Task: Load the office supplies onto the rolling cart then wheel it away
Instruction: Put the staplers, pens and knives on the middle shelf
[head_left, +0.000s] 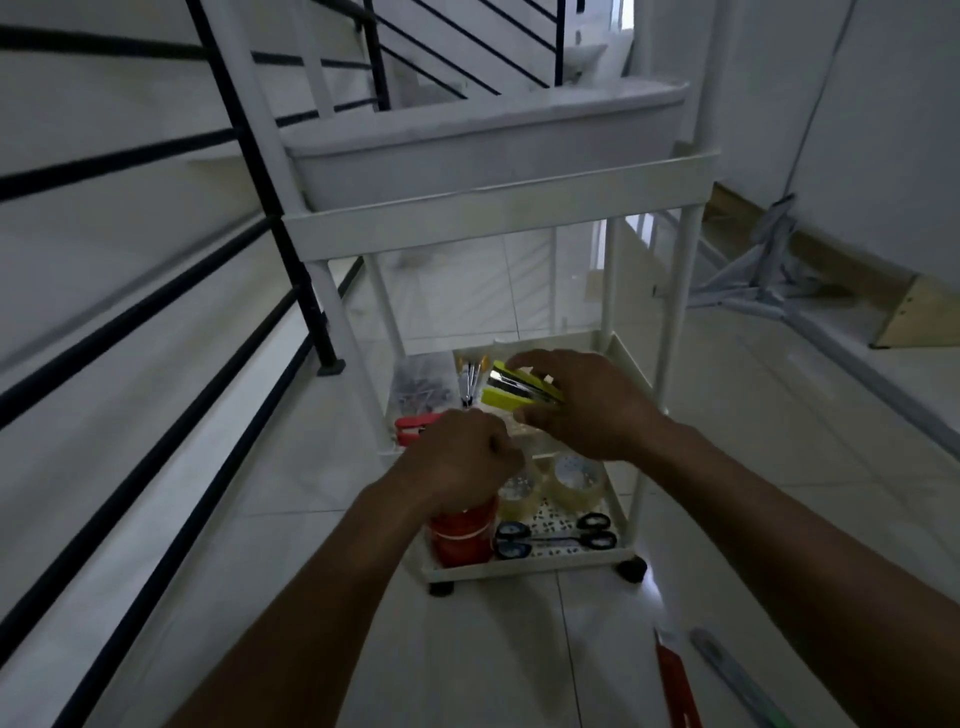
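Right fingers (540, 358) grip yellow stapler (511, 397) above tape rolls (576, 480), scissors (556, 538) in cart (519, 566); left fingers (493, 441) curled, contents unclear.

Upper tray (488, 205) overhangs bottom shelf (524, 567); front open.

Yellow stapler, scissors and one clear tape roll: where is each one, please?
Yellow stapler (511, 388): head view, its metal middle part.
Scissors (555, 540): head view, blades between the black handles.
Clear tape roll (577, 493): head view, its outer side.

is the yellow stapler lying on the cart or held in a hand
Held: the right hand grips the yellow stapler above a shelf of the cart.
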